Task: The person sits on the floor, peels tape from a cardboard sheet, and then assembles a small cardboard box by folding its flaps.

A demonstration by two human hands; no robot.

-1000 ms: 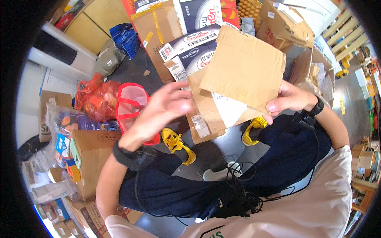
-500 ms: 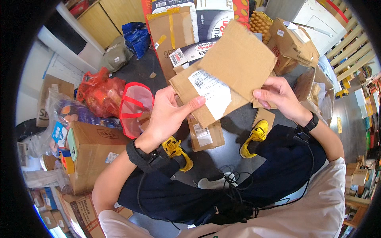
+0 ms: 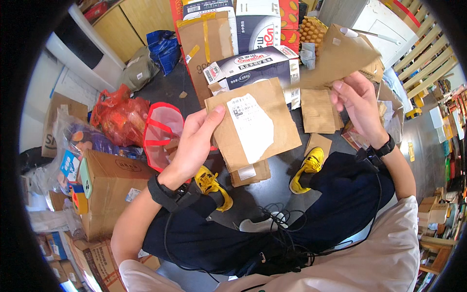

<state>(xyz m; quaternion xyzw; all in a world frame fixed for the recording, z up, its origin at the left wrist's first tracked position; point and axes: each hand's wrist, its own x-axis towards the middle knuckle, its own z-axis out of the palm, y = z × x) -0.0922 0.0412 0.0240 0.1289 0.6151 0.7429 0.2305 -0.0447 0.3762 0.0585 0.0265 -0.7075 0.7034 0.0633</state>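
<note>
The left hand (image 3: 194,136) is clamped on a flat cardboard piece (image 3: 277,121), with the thumb on its front face, close to the left edge, and the fingers partly hidden behind. This piece is in front of the person, above the floor, a little tilted, and carries an uneven white label (image 3: 253,129). The right hand (image 3: 357,102) is at the lower edge of a brown cardboard sheet (image 3: 340,58), which is blurred; I cannot tell whether its fingers are together on this sheet or apart from it. Each wrist wears a black band.

Below the right hand there is a stack of cut cardboard (image 3: 318,112) on the floor. Under the labelled piece, partly covered by it in this view, a smaller cardboard pile (image 3: 260,173) lies between two yellow shoes (image 3: 214,187). A small cardboard scrap (image 3: 318,142) lies just beside the right shoe.

Farther forward stands a white and dark blue carton (image 3: 265,63). At the left are a red-rimmed mesh basket (image 3: 158,125), a red net bag (image 3: 119,119) and a brown box (image 3: 114,190).
</note>
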